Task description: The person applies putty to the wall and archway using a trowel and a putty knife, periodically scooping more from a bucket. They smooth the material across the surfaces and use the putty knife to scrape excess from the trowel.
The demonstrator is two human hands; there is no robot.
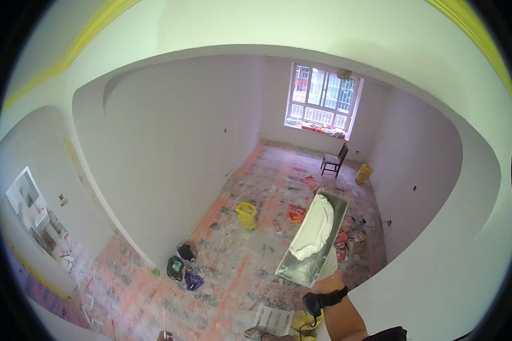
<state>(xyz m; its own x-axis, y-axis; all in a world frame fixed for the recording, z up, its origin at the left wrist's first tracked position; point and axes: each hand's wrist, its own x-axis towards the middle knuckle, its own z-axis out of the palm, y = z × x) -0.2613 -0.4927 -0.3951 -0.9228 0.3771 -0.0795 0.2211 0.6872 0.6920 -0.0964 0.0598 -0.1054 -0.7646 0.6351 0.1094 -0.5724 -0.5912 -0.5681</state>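
Note:
From the lower right my right forearm reaches up, with a black device strapped round the wrist. My right hand (329, 277) is closed round the underside of a long metal mud pan (305, 274); most of its fingers are hidden behind the pan. A thick white heap of wall putty (314, 228) lies along the inside of the pan. At the lower edge, left of the middle, only a small part of my left hand (164, 337) shows. It seems closed on a thin pale tool (164, 318), seen edge-on, whose kind I cannot make out.
An arched opening frames a room with a window (323, 96), a dark chair (334, 161) and a yellow bucket (364, 173). Another yellow container (246, 216), dark bags (176, 268) and scattered packages (296, 214) stand on the stained floor (227, 267). A white wall (421, 284) rises close at right.

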